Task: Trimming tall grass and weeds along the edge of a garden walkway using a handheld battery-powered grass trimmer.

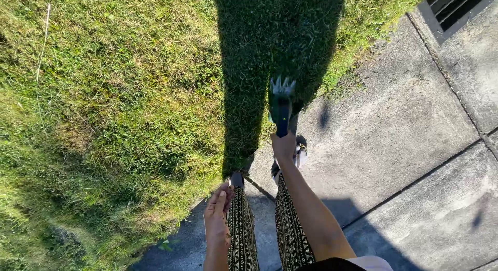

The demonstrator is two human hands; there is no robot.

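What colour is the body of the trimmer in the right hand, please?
Dark green, with pale toothed blades; head view. Trimmer, right hand.

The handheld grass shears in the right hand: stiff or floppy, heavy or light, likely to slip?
The grass shears look rigid: toothed blade and dark body hold one straight line. Probably light, since the right hand alone holds them out. Slipping seems unlikely, the fingers wrapping the handle.

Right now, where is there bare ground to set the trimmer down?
Bare concrete lies right of the feet, between the grass edge and the drain grate. The right hand holds the trimmer; around the legs it is crowded.
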